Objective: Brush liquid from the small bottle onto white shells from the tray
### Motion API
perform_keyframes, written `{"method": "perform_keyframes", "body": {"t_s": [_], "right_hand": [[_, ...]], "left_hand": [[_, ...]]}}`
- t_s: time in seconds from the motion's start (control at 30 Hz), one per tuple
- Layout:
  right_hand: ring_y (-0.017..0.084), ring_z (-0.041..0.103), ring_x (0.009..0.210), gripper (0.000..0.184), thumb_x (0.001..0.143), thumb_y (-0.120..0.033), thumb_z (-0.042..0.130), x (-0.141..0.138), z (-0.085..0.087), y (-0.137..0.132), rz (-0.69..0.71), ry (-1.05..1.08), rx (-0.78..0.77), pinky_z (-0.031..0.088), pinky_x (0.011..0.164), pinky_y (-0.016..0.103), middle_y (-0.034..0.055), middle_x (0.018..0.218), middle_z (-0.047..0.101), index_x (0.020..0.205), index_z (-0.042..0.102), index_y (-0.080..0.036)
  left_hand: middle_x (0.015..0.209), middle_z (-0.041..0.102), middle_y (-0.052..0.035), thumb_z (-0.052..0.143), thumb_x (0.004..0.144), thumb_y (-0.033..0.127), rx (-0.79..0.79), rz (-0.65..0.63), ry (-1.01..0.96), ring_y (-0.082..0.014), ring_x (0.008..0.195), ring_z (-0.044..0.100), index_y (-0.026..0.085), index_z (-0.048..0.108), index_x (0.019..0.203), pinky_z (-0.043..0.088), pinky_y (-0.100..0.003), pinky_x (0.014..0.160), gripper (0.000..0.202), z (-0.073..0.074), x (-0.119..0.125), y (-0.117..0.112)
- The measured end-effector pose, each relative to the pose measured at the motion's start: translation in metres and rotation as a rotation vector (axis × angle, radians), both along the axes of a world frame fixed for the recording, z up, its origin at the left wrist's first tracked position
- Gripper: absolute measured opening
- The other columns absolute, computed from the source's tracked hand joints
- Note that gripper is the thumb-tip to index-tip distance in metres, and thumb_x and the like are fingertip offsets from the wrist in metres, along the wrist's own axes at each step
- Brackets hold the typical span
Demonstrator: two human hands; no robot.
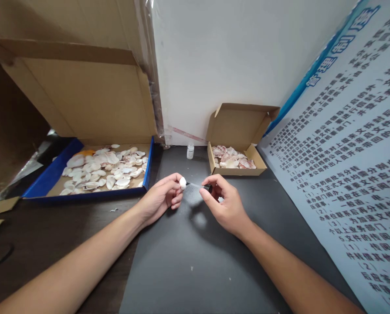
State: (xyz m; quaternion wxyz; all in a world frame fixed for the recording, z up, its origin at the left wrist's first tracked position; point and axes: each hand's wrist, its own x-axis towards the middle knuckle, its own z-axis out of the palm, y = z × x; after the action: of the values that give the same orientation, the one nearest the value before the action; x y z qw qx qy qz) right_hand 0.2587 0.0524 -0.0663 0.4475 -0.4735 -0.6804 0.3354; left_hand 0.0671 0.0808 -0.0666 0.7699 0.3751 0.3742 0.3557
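Between the thumb and fingers of my left hand (164,194) is a small white seashell (182,182). My right hand (223,201) grips the black cap (208,188) of a small applicator brush. The brush's thin pale stem (195,185) points left, and its dark tip is at the shell's right edge; whether they touch I cannot tell. Both hands are held above the dark grey mat. Behind them stands a small clear bottle (190,151) with a white label, upright and without a visible cap.
A large blue-sided cardboard box (148,168) with its lid up holds many shells at the left. At the back right is a smaller cardboard box (240,172) of reddish and white shells. A printed board (338,144) leans along the right side.
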Motion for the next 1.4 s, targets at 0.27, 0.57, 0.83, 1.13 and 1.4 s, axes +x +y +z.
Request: {"method": "perform_keyframes", "body": {"t_s": [0.27, 0.57, 0.83, 1.13, 1.4], "right_hand": [[0.010, 0.042, 0.054, 0.008, 0.088, -0.027, 0.057, -0.0001, 0.0015, -0.0015, 0.037, 0.038, -0.006, 0.035, 0.052, 0.023, -0.0052, 0.063, 0.044, 0.093, 0.055, -0.020], [0.010, 0.040, 0.054, 0.010, 0.088, -0.028, 0.058, 0.0000, -0.0001, 0.0029, -0.080, 0.011, -0.006, 0.034, 0.052, 0.023, -0.0053, 0.062, 0.043, 0.091, 0.056, -0.019], [0.010, 0.039, 0.054, 0.011, 0.087, -0.028, 0.059, 0.0028, -0.0003, 0.0021, -0.032, 0.059, -0.012, 0.034, 0.053, 0.023, -0.0056, 0.063, 0.043, 0.093, 0.056, -0.020], [0.009, 0.039, 0.054, 0.011, 0.087, -0.027, 0.059, 0.0018, -0.0004, 0.0034, -0.042, 0.085, -0.006, 0.034, 0.052, 0.022, -0.0054, 0.064, 0.044, 0.094, 0.056, -0.019], [0.010, 0.039, 0.053, 0.010, 0.087, -0.027, 0.059, 0.0026, 0.0016, 0.0020, -0.040, 0.064, 0.015, 0.035, 0.051, 0.023, -0.0056, 0.062, 0.043, 0.093, 0.057, -0.019]], "left_hand": [[0.062, 0.039, 0.0059, 0.054, 0.079, 0.020, 0.006, -0.001, 0.004, -0.0026, 0.047, 0.036, 0.018, 0.046, 0.080, 0.027, -0.016, 0.045, 0.009, 0.0004, 0.0002, -0.0004], [0.060, 0.036, 0.0081, 0.062, 0.083, 0.034, 0.092, -0.042, 0.064, -0.0014, 0.046, 0.032, 0.018, 0.047, 0.085, 0.028, -0.015, 0.044, 0.022, -0.0021, 0.0036, 0.0004], [0.057, 0.031, 0.0091, 0.061, 0.084, 0.037, 0.087, -0.060, 0.078, -0.0018, 0.046, 0.030, 0.019, 0.046, 0.085, 0.026, -0.015, 0.044, 0.023, -0.0024, 0.0031, 0.0007], [0.058, 0.031, 0.0088, 0.058, 0.086, 0.039, 0.142, -0.078, 0.121, -0.0020, 0.047, 0.029, 0.020, 0.045, 0.086, 0.027, -0.015, 0.045, 0.023, -0.0045, 0.0041, -0.0010], [0.057, 0.030, 0.0088, 0.056, 0.087, 0.038, 0.161, -0.091, 0.133, -0.0024, 0.047, 0.030, 0.020, 0.045, 0.087, 0.028, -0.015, 0.045, 0.022, -0.0059, 0.0040, -0.0011]]}}
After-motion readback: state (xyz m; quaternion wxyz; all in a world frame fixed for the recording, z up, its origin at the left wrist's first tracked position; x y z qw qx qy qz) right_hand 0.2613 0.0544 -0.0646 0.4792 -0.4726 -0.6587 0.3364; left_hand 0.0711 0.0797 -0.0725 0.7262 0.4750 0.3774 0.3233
